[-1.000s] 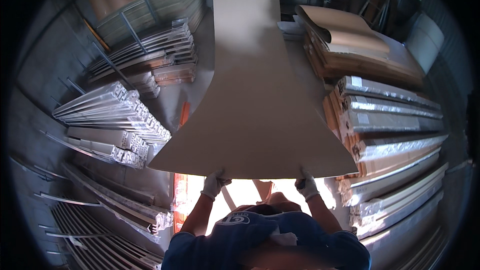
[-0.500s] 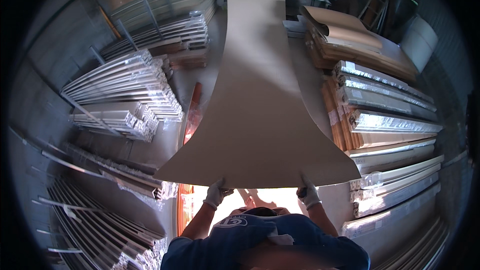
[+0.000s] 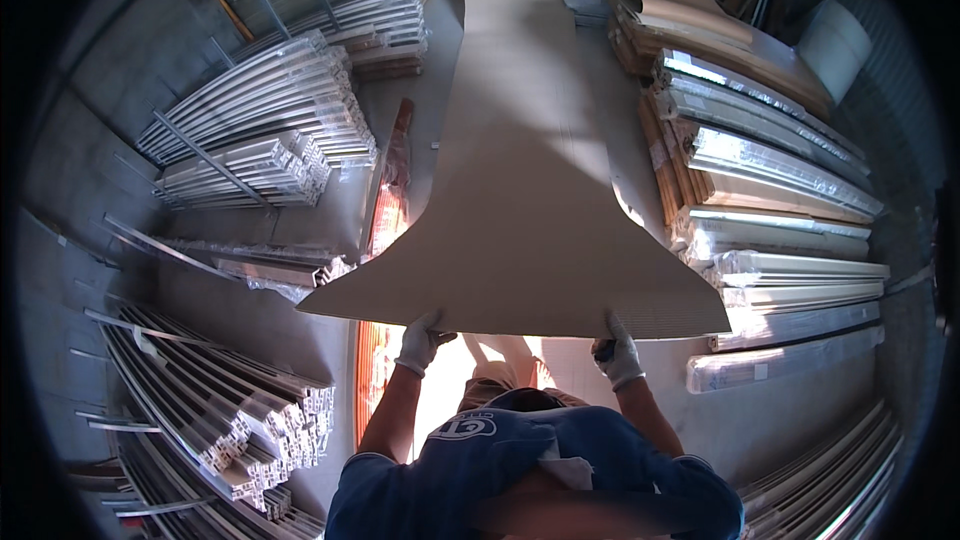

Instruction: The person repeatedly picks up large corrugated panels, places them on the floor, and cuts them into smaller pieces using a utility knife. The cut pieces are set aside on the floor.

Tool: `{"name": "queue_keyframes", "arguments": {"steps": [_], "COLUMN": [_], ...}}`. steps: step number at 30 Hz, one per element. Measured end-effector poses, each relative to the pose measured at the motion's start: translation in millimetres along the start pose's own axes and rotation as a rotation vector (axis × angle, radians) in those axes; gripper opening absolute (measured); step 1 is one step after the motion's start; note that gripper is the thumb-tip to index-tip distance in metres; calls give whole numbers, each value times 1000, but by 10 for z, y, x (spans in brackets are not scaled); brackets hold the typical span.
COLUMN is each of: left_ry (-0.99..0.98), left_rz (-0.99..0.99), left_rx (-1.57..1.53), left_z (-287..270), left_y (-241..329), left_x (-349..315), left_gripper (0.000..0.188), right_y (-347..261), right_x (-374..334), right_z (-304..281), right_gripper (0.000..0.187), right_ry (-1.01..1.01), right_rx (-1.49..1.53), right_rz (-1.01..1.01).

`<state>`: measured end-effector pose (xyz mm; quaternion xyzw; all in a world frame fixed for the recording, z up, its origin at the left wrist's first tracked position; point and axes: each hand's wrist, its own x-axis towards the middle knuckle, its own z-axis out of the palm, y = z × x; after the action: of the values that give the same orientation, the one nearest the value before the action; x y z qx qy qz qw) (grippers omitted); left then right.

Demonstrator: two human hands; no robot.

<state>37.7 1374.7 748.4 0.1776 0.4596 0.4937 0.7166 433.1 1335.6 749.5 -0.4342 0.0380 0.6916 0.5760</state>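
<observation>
The left hand (image 3: 422, 343) and right hand (image 3: 620, 357) stay closed on the near edge of the cardboard sheet (image 3: 520, 250), which stretches ahead; profile bundles (image 3: 285, 90) now lie farther ahead of the left hand.

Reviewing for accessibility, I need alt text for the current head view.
A person's gloved left hand and gloved right hand hold the near edge of a long brown cardboard sheet stretching ahead. Long bundled bars lie at left, wrapped long packages at right.
</observation>
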Motion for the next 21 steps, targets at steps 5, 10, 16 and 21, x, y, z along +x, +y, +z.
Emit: {"name": "queue_keyframes", "arguments": {"steps": [5, 10, 16, 21], "left_ry": [-13, -15, 193, 259], "left_rz": [-45, -65, -240, -185], "left_rx": [-14, -6, -41, -60], "left_z": [-422, -906, -1434, -1831], "left_y": [-472, -1157, -1935, -2654], "left_x": [-938, -1840, -3178, -4069], "left_gripper": [30, 27, 24, 21], "right_y": [573, 1165, 1840, 2379], "right_x": [-955, -1691, -2491, -3070], "right_z": [-497, -1223, -2280, -3108], "right_gripper": [18, 15, 25, 31], "right_ry": [29, 45, 28, 184], "right_rx": [-21, 53, -2, -58], "right_rz": [-110, 1, 130, 272]}}
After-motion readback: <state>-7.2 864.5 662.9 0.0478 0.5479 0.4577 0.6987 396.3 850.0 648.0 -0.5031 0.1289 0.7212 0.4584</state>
